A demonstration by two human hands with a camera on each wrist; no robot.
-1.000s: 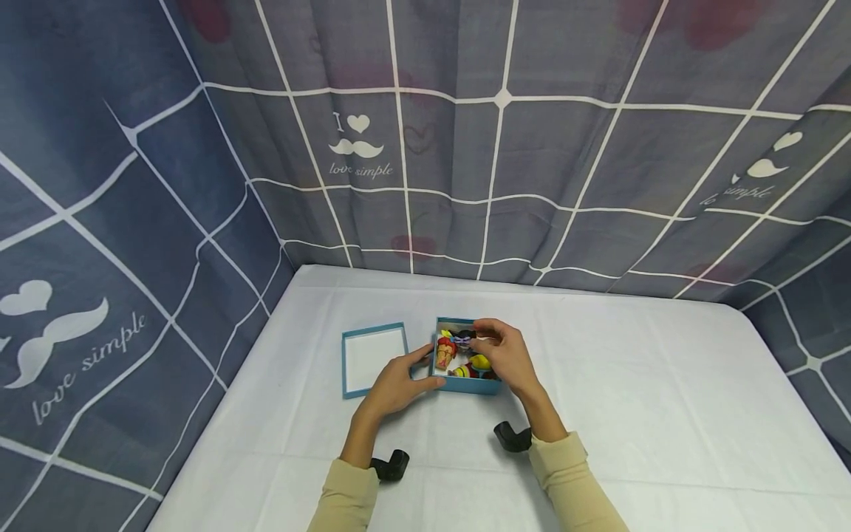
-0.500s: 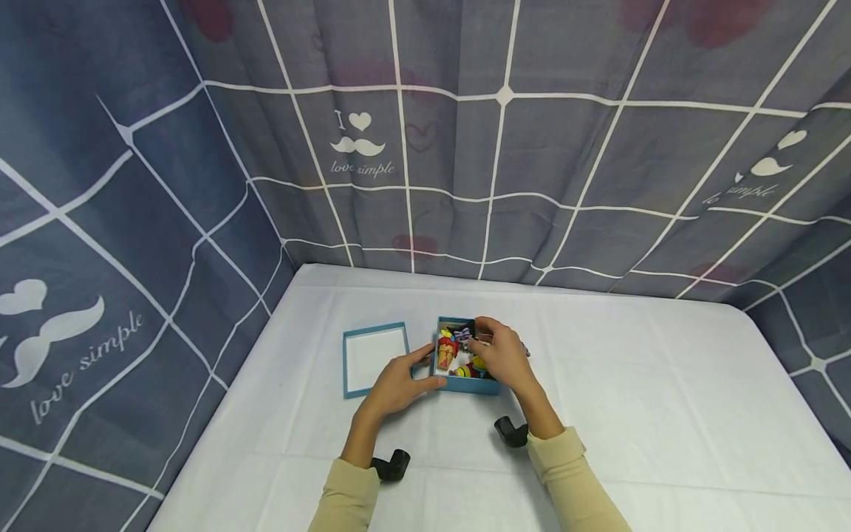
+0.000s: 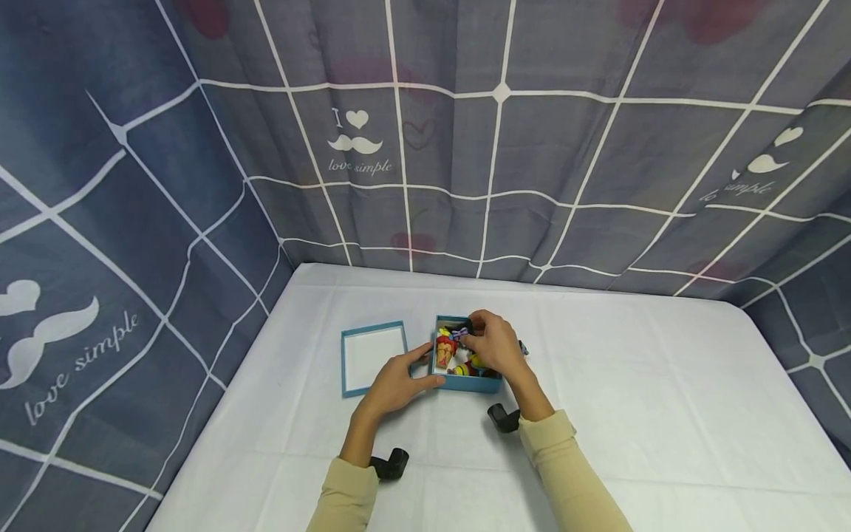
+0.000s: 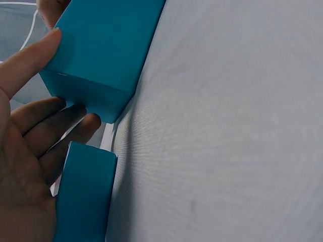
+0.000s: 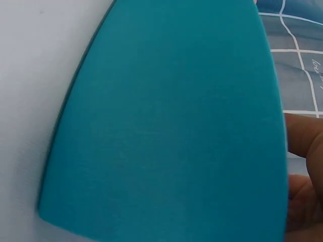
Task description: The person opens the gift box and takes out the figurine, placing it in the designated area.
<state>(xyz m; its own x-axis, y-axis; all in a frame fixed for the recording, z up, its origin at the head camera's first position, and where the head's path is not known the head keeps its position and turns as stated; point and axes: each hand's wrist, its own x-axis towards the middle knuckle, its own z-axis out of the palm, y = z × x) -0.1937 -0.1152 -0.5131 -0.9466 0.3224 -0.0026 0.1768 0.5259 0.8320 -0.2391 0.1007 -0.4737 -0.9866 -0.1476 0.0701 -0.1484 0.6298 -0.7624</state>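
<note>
A small blue box (image 3: 472, 384) stands on the white table with several toy figures inside. One figure (image 3: 445, 352) has red hair and lies at the left. Another figure (image 3: 460, 370) with yellow and red parts lies near the front, and a dark one (image 3: 459, 334) with a purple bow is at the back. My left hand (image 3: 397, 382) grips the box's near left corner, thumb on the front, fingers at the side. My right hand (image 3: 497, 344) is over the box's right half, its fingers curled around a small toy, mostly hidden; a dark bit shows past the knuckles.
The blue-edged box lid (image 3: 374, 359) lies inside up, left of the box, close to my left hand. A grey checked curtain (image 3: 452, 148) hangs behind the table (image 3: 665, 399). Black camera mounts (image 3: 391, 464) jut from both wrists.
My right hand has shifted slightly left and back over the box, and a dark bit of a toy has come into sight beyond its knuckles. My left hand and the lid have stayed put.
</note>
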